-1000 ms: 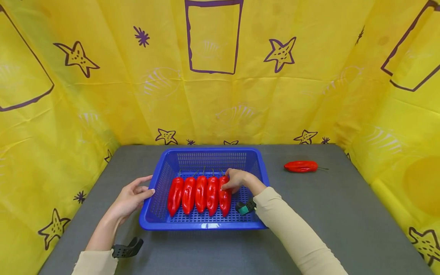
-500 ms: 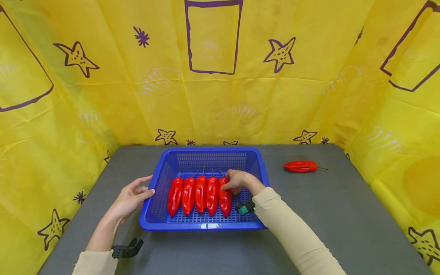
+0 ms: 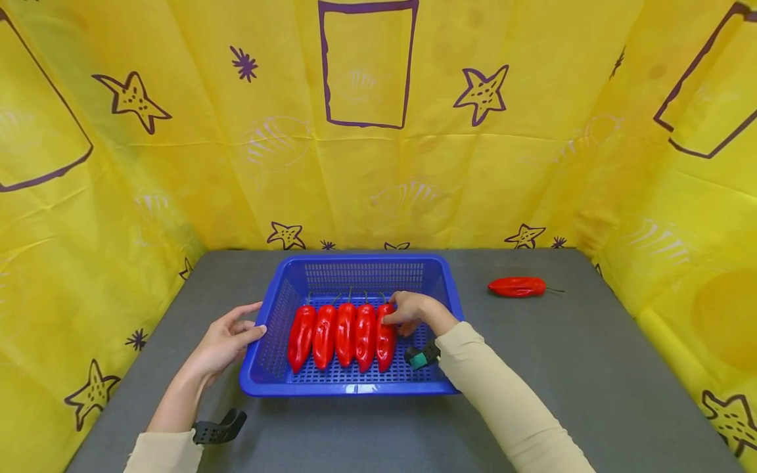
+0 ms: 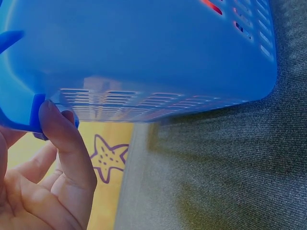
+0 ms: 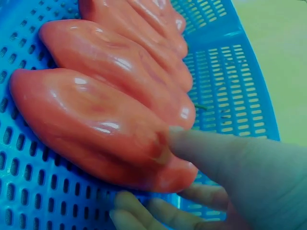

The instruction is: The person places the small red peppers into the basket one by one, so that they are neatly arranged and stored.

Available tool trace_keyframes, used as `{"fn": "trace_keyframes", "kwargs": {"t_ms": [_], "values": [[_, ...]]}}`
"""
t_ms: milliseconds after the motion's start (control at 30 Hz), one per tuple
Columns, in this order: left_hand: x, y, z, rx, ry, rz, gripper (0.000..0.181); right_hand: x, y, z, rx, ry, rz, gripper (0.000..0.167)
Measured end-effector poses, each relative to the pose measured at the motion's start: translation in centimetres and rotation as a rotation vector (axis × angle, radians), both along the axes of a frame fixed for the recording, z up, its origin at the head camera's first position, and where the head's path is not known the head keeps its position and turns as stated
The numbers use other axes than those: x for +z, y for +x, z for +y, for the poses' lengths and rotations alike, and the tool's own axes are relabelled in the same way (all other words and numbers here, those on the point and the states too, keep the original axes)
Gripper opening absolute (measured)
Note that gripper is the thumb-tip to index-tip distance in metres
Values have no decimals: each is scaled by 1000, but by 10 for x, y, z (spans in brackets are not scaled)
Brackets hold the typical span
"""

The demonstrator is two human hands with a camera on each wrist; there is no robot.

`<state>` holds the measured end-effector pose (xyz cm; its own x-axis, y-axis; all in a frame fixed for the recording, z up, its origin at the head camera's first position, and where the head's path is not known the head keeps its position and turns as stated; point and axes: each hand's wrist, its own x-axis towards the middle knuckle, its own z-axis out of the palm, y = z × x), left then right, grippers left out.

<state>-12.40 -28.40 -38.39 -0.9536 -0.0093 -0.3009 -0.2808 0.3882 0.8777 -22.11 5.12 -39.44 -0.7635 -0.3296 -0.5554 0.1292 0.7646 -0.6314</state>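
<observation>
A blue perforated plastic basket (image 3: 355, 390) holds several red chili peppers (image 3: 345, 336) laid side by side in a row, stems toward the far wall. At its left rim, my left hand (image 3: 221, 341) pinches the edge between thumb and fingers; the left wrist view shows the thumb (image 4: 62, 136) pressed on the rim. My right hand (image 3: 414, 310) reaches inside and grips the rightmost chili pepper (image 3: 386, 345) near its stem end. In the right wrist view the thumb (image 5: 201, 148) lies on top of that chili pepper (image 5: 86, 124), with fingers curled along its near side.
Another red chili pepper (image 3: 518, 286) lies on the grey table (image 3: 579, 381), right of the basket, with its stem pointing right. Yellow patterned cloth (image 3: 378, 184) hangs behind the table and along both sides.
The gripped chili pepper's lower end has shifted slightly left, toward its neighbour. My left hand, the basket and the other chili peppers stay where they were.
</observation>
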Motion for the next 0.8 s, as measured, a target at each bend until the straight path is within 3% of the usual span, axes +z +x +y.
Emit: {"fn": "trace_keyframes", "kwargs": {"t_ms": [167,333,800], "values": [[0,0,0,-1,10,0,68,4,-2,3,-33,-20,50,57],[0,0,0,-5,14,5,67,7,-7,7,-68,-50,162,53],[-1,0,-1,-5,24,11,67,26,-14,26,37,6,487,43]]}}
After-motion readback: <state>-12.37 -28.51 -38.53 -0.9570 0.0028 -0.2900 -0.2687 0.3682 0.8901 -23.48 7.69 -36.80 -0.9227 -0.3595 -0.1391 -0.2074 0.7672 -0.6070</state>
